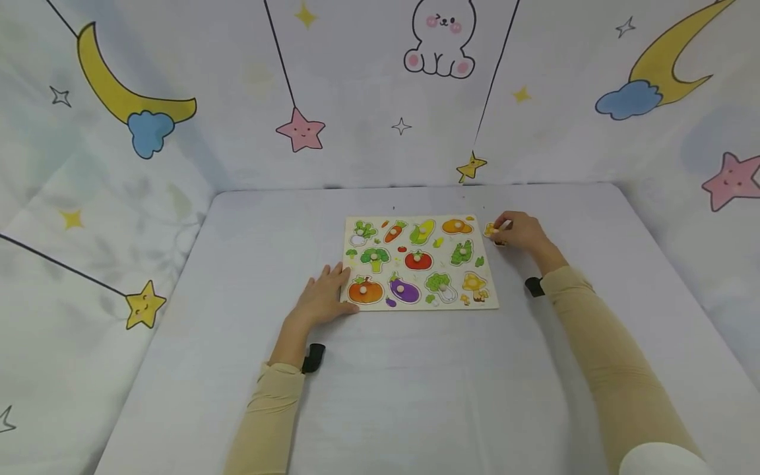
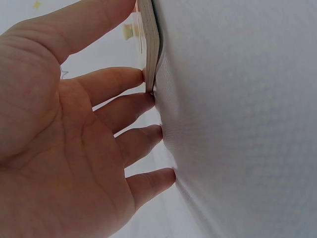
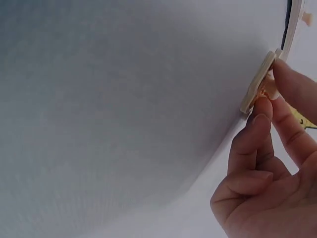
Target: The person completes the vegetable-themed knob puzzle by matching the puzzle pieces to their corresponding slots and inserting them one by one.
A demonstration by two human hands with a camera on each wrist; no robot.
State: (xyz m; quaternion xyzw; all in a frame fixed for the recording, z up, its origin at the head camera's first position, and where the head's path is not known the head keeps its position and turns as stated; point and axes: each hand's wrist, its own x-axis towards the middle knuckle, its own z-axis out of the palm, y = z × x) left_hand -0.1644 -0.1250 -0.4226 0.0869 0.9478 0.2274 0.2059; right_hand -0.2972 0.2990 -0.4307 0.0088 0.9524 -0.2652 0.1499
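A flat wooden peg puzzle board (image 1: 393, 226) with vegetable pictures lies on the white table. My left hand (image 1: 322, 295) rests at its lower left corner, fingers fairly straight, thumb on the front edge. In the left wrist view, the fingertips of that hand (image 2: 74, 134) touch the board's edge (image 2: 152, 49) and the cloth. Just off the board's upper right side, my right hand (image 1: 521, 232) pinches a small yellowish wooden puzzle piece (image 1: 489, 229). The right wrist view shows the piece (image 3: 258, 83) edge-on, thumb and fingers at its knob; its picture is mostly hidden.
Knobbed pieces such as the eggplant (image 1: 405, 289), tomato (image 1: 418, 260) and pumpkin (image 1: 365, 290) sit in the board. The mushroom picture (image 1: 475, 282) at lower right shows no knob. A patterned cloth wall (image 1: 368, 86) rises behind the table.
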